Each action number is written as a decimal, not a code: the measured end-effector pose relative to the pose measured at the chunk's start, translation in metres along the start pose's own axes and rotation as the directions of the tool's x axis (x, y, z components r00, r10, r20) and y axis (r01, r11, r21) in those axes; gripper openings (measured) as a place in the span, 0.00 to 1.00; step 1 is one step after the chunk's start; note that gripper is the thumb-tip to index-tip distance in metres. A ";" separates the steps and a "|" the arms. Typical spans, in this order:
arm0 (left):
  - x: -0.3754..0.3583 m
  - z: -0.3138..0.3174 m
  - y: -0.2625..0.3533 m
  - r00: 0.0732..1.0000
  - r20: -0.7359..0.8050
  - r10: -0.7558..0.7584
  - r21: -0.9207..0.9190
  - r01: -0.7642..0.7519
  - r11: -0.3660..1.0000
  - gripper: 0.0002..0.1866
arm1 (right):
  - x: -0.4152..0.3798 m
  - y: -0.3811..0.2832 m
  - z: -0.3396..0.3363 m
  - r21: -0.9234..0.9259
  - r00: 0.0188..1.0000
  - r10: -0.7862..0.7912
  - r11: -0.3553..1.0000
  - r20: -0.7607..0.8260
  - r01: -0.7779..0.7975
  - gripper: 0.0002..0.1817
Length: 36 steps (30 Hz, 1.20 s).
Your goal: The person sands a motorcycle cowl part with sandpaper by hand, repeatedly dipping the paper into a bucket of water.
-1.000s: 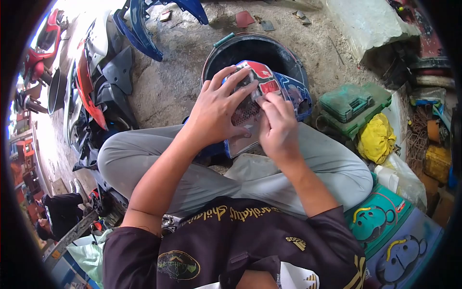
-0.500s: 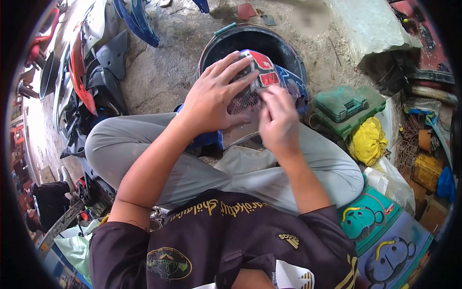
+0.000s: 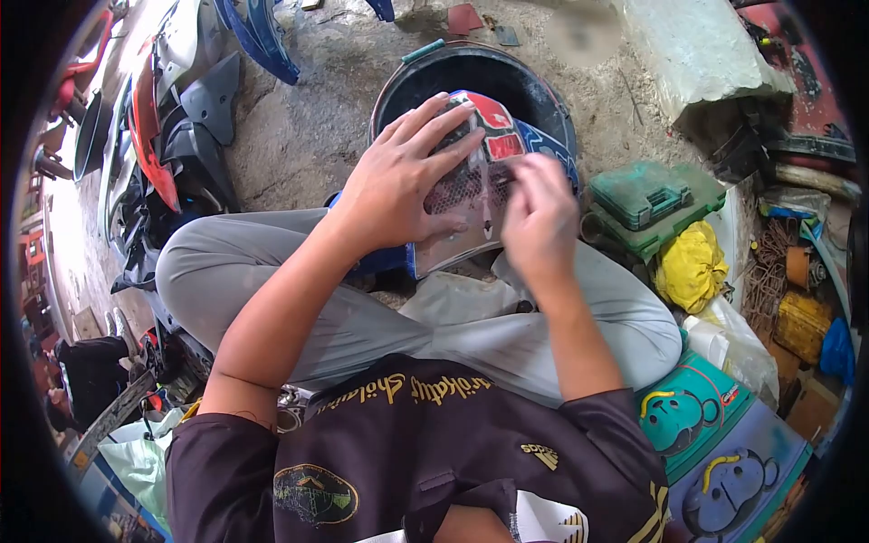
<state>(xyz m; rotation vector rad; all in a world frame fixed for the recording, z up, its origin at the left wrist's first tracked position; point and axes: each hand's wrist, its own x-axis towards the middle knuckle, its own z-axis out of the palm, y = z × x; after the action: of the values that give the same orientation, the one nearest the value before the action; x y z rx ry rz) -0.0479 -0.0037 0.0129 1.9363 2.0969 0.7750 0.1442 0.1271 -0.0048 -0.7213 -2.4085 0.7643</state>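
A motorcycle fairing panel [image 3: 496, 122] with red, blue and white decals rests against my crossed legs, over a black bucket [image 3: 471, 71]. My left hand [image 3: 403, 185] lies spread across the panel's left part and holds it steady. My right hand [image 3: 540, 222] is at the panel's right side, fingers pinched on a thin clear sticker film [image 3: 489, 195] that lifts off the meshed grey area. The panel's lower left corner is hidden under my left hand.
Loose motorcycle body parts [image 3: 167, 136] lie on the concrete floor at left. A green tool case [image 3: 647, 195], a yellow cloth [image 3: 692, 267] and cluttered scrap sit at right. A painted teal box [image 3: 715, 425] is by my right knee. Another person [image 3: 86, 376] crouches at lower left.
My right hand has moved right and slightly up, drawing the clear film further off the panel. My left hand stays pressed on the panel.
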 end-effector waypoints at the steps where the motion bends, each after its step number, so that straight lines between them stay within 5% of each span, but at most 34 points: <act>1: 0.000 0.001 0.000 1.000 -0.002 0.000 -0.008 0.000 1.000 0.57 | -0.005 -0.016 0.004 -0.012 0.996 -0.083 0.996 -0.011 0.083 0.13; 6: -0.001 0.001 -0.002 1.000 -0.006 -0.001 0.003 0.001 1.000 0.58 | 0.005 0.009 -0.004 0.017 0.996 0.092 0.996 -0.009 -0.092 0.15; 9: -0.001 0.002 0.000 1.000 -0.002 0.001 0.005 -0.001 1.000 0.58 | -0.009 -0.025 0.005 -0.012 0.992 -0.124 0.992 0.022 0.125 0.14; 13: -0.003 -0.002 -0.002 1.000 0.020 0.006 0.007 -0.006 1.000 0.58 | -0.002 0.010 0.002 -0.062 0.998 -0.015 0.998 -0.061 0.011 0.14; 14: -0.003 -0.002 -0.001 1.000 0.023 0.001 0.008 -0.001 1.000 0.58 | 0.001 0.017 -0.002 0.037 0.990 0.139 0.990 -0.026 -0.138 0.14; 18: -0.003 0.000 0.001 1.000 0.022 -0.021 0.000 0.021 1.000 0.58 | -0.013 -0.030 0.005 -0.027 0.994 -0.102 0.994 0.039 0.103 0.14; 21: -0.003 -0.002 0.000 0.999 0.031 -0.013 0.010 0.013 1.000 0.58 | -0.001 0.011 0.000 -0.115 0.997 -0.017 0.993 -0.069 0.009 0.14; 22: -0.003 -0.001 0.001 0.999 0.028 -0.014 0.016 0.014 1.000 0.59 | 0.003 0.016 -0.002 0.047 0.986 0.163 0.986 -0.036 -0.161 0.13; 26: -0.003 0.000 0.003 0.999 0.031 -0.031 0.017 0.030 0.999 0.59 | -0.013 -0.027 0.009 -0.016 0.992 -0.121 0.992 0.041 0.122 0.12; 31: -0.005 -0.003 -0.003 0.999 0.040 -0.025 -0.045 0.026 0.999 0.58 | 0.002 0.007 0.003 0.045 0.993 0.082 0.996 -0.080 -0.079 0.12; 33: -0.002 -0.001 -0.002 0.999 0.033 -0.027 -0.050 0.028 0.998 0.59 | -0.004 -0.009 0.009 -0.093 0.997 -0.066 0.994 -0.046 0.062 0.14; 36: -0.001 -0.002 0.000 0.999 0.038 -0.035 -0.044 0.036 0.998 0.59 | -0.007 -0.016 0.008 -0.067 0.997 -0.078 0.995 -0.004 0.078 0.14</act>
<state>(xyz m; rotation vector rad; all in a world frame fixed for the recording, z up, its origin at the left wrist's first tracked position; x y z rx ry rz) -0.0481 -0.0053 0.0143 1.8707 2.0684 0.7660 0.1395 0.1084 -0.0032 -0.6502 -2.4513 0.6518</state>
